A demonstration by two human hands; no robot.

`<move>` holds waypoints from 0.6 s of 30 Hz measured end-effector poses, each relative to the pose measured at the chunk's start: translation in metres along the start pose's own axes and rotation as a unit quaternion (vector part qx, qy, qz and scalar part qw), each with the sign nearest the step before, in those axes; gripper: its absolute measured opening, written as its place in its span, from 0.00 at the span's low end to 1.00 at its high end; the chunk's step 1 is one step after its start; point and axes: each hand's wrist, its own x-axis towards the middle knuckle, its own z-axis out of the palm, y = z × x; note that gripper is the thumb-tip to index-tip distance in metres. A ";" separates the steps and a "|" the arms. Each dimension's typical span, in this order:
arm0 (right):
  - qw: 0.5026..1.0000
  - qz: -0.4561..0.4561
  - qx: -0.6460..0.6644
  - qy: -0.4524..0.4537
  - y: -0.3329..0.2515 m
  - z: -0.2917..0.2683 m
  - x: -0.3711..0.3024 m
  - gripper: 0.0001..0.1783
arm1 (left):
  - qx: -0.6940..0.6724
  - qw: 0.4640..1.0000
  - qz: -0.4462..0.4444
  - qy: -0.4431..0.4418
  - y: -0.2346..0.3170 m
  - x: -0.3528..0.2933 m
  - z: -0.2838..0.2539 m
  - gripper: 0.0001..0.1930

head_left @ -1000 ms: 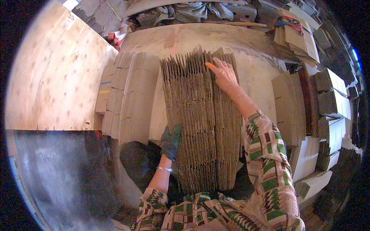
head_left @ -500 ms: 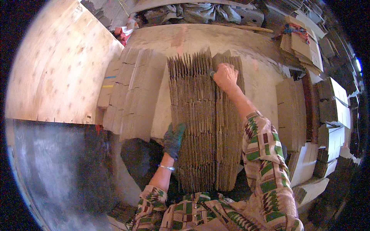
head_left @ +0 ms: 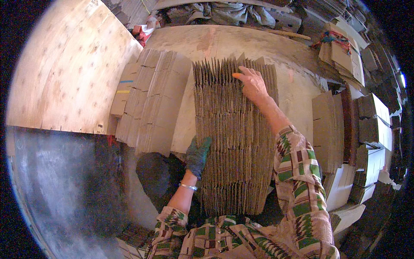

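Note:
A long row of folded cardboard sheets point(head_left: 235, 151) stands on edge in front of me, its upper edges packed in one block. My right hand point(head_left: 254, 86) is over the far end of the row, fingers apart, with something orange on the thumb tip. Its fingertips are at the sheets' edges and hold none that I can see. My left hand point(head_left: 197, 157), in a dark green-grey glove, lies open along the left side of the row. Its fingers point away from me, and part of the palm is hidden.
To the left stand a second stack of cardboard point(head_left: 151, 103) and a large plywood panel point(head_left: 71, 69). More cardboard bundles point(head_left: 327, 129) line the right side. A board tabletop point(head_left: 185, 39) lies beneath the rows, with grey sacks point(head_left: 228, 13) beyond its far edge.
The gap that split the row lengthwise has closed, the sheets now together. My right hand has gone from a closed grip to spread fingers. My left hand stays at the side.

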 end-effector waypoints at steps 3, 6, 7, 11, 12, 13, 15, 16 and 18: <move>0.999 0.025 -0.009 -0.027 -0.001 -0.001 0.000 0.24 | 0.041 0.999 -0.008 -0.008 0.002 0.002 0.002 0.24; 0.997 0.063 -0.002 -0.052 -0.004 -0.005 0.003 0.20 | 0.074 0.997 0.008 -0.009 -0.002 0.004 0.002 0.22; 0.993 0.097 0.011 -0.060 -0.007 -0.006 0.006 0.19 | 0.074 0.997 0.015 -0.006 -0.004 0.004 0.003 0.23; 0.973 0.211 0.019 -0.091 -0.032 -0.006 0.022 0.17 | 0.040 0.999 -0.005 -0.007 -0.022 0.006 0.002 0.23; 0.966 0.238 0.006 -0.097 -0.034 -0.005 0.024 0.17 | 0.031 0.999 -0.009 -0.010 -0.021 0.006 0.002 0.23; 0.965 0.245 -0.006 -0.093 -0.037 -0.005 0.025 0.16 | 0.021 1.000 -0.013 -0.012 -0.020 0.007 0.002 0.23; 0.961 0.260 -0.031 -0.087 -0.040 -0.001 0.027 0.16 | -0.008 1.000 -0.019 -0.010 -0.004 0.003 0.002 0.27; 0.960 0.266 -0.034 -0.081 -0.039 0.003 0.027 0.16 | -0.022 0.999 -0.023 -0.008 0.004 0.001 0.001 0.30; 0.958 0.276 -0.039 -0.069 -0.041 0.007 0.028 0.16 | -0.039 0.999 -0.011 -0.015 -0.006 0.002 0.003 0.29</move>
